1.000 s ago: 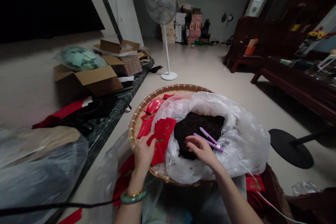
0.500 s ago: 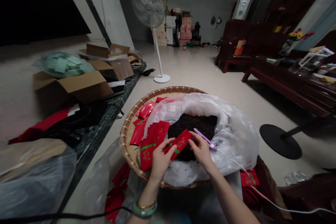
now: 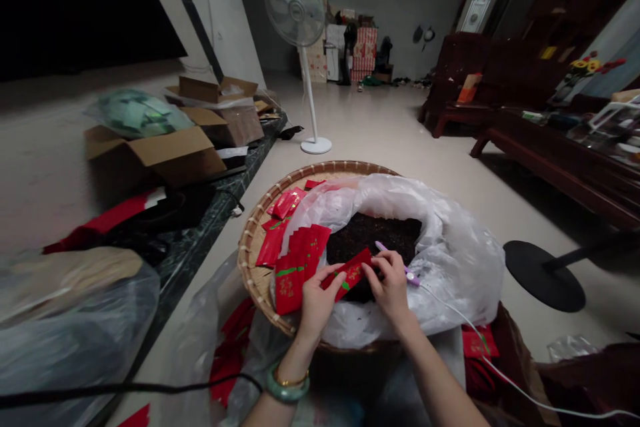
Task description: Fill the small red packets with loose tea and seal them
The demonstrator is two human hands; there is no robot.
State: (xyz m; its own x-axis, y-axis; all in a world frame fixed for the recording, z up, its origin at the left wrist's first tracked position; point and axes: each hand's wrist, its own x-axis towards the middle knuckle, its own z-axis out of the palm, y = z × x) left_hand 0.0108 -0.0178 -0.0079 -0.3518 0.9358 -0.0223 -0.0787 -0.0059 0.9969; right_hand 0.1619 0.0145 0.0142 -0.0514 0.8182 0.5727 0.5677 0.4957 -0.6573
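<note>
Between my two hands is a red packet (image 3: 356,269) with gold and green print, held over dark loose material (image 3: 365,233) in an open white plastic bag (image 3: 440,260). My left hand (image 3: 320,297) pinches its lower left end; my right hand (image 3: 390,283) grips the upper right end. Behind my right hand lies a purple wand-like tool (image 3: 412,277) with a white cord, partly hidden by the fingers. Fanned red packets (image 3: 295,273) rest left of my left hand. The bag and packets sit on a round woven bamboo tray (image 3: 245,267).
Red packets (image 3: 285,203) lie on the tray's left side. A white standing fan (image 3: 311,100) stands beyond it. Open cardboard boxes (image 3: 170,153) sit on a dark ledge at left. At right are a black round base (image 3: 543,277) and a dark wooden table (image 3: 560,173).
The view has shifted slightly, so the scene sits further right. My right fingers have closed in over the packet's upper end and now cover more of the purple tool.
</note>
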